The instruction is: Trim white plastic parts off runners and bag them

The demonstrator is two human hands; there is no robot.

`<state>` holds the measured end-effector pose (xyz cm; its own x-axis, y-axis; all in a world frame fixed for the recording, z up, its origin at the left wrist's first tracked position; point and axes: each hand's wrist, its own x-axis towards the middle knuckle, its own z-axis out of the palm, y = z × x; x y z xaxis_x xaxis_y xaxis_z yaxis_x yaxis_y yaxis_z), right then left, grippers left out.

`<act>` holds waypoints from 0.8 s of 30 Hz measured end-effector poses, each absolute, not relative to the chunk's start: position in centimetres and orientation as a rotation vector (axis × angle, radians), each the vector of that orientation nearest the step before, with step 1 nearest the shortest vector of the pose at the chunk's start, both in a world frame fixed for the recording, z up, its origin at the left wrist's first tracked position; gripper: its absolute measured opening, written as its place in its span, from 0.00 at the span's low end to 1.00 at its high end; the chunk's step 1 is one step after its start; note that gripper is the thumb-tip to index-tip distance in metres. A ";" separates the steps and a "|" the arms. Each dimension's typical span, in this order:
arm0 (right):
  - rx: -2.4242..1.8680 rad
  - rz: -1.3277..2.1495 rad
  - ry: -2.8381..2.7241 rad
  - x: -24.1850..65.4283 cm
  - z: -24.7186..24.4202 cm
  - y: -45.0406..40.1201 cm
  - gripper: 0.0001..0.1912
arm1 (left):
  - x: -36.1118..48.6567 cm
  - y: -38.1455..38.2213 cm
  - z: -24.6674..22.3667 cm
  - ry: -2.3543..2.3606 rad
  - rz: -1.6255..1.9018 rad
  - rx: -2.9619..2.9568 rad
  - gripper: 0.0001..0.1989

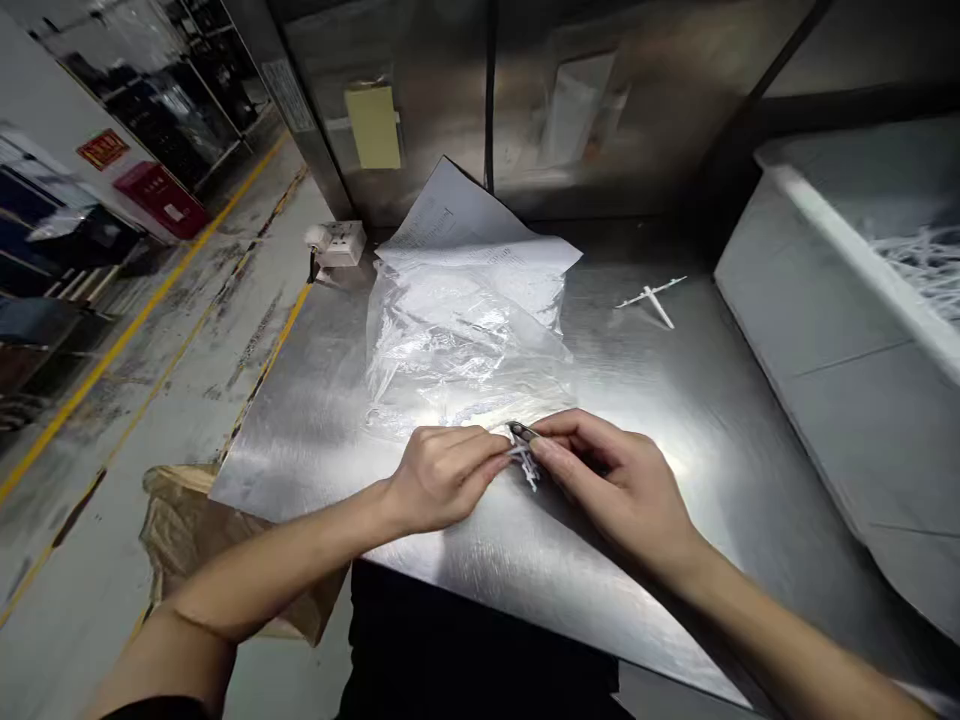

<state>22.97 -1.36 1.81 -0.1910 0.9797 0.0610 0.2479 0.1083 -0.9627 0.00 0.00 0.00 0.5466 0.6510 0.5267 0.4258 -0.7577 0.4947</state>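
My left hand (442, 475) pinches a small white plastic part (526, 466) just above the steel table (300, 430). My right hand (611, 485) grips a small dark cutting tool (523, 432) whose tip meets the same part. Both hands sit near the table's front edge, in front of a clear plastic bag (457, 345) holding more white pieces.
A sheet of paper (465, 225) lies behind the bag. A white plastic sprue (651, 295) rests at the back right. A grey bin (847, 330) with white pieces stands on the right. A power strip (337, 243) is at the back left, a brown bag (180, 520) below the table.
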 end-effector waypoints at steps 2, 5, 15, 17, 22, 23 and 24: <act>-1.256 1.124 -1.550 23.2 1.9 -1.3 0.10 | -0.2 -0.1 0.1 0.904 1.064 2.473 0.04; -1.251 1.093 -1.526 23.6 2.0 -1.2 0.09 | -0.6 0.1 0.2 0.916 1.111 2.464 0.05; -1.184 0.980 -1.634 23.8 1.9 -1.0 0.05 | -1.2 0.4 0.6 0.955 1.165 2.377 0.09; -1.181 0.944 -1.659 23.8 1.8 -1.0 0.05 | -1.2 0.4 0.7 0.971 1.188 2.357 0.09; -1.161 0.852 -1.738 24.0 1.5 -0.9 0.04 | -1.2 0.4 0.8 0.978 1.229 2.350 0.09; -1.153 0.848 -1.750 24.0 1.4 -0.9 0.04 | -1.2 0.5 0.8 0.975 1.228 2.355 0.09; -1.142 0.846 -1.759 24.0 1.4 -0.9 0.04 | -1.2 0.5 0.8 0.970 1.226 2.360 0.09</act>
<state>24.04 -0.86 1.38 -0.2195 0.9314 0.2905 0.3548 0.3536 -0.8655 -1.17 0.48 0.76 0.4044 0.6901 0.6002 0.4254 -0.7229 0.5445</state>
